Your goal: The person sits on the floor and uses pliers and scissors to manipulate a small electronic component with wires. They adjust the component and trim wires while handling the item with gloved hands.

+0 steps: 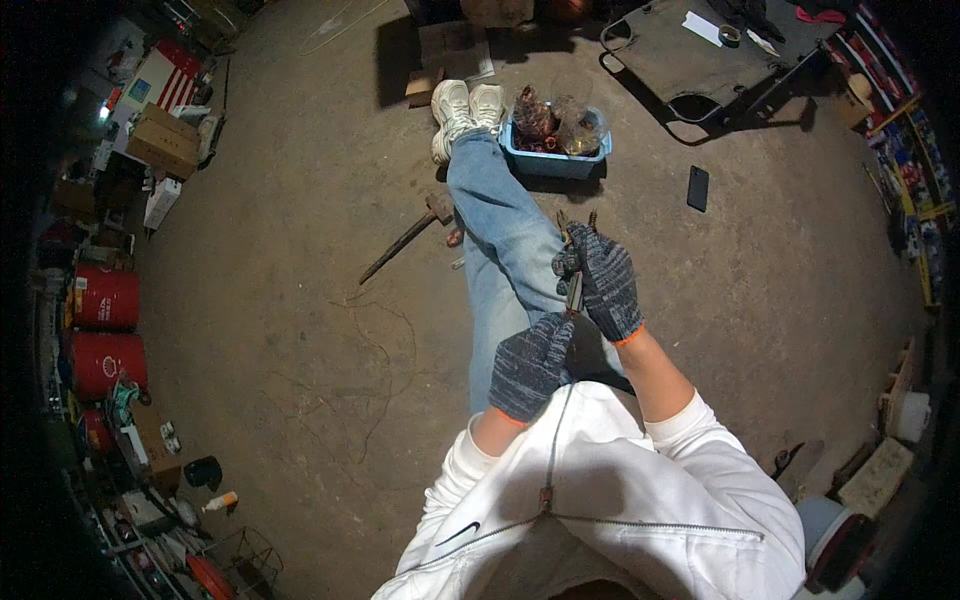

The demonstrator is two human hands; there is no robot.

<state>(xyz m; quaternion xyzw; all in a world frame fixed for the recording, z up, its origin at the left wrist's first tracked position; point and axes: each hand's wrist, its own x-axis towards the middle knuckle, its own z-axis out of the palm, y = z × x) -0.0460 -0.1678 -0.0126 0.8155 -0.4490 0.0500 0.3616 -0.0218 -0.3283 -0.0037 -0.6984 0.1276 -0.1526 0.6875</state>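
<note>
Both hands wear dark grey knit gloves with orange cuffs, close together above my lap. My right hand (602, 280) is closed around a slim grey-green metal piece (574, 292), which sticks out below its fingers. Past the fingers at the top, two short brassy ends (563, 224) stand out; whether they belong to the same piece I cannot tell. My left hand (532, 366) is closed just below, its fingertips pressed together at the lower end of the metal piece. What lies between those fingers is hidden.
A blue plastic bin (555, 163) with bags of coppery scrap stands beyond my feet. A hammer (408, 236) lies left of my legs, and thin wire (375, 350) is strewn nearby. A phone (698, 189) is on the floor at right, before a black table (690, 60). Red drums (108, 365) line the left.
</note>
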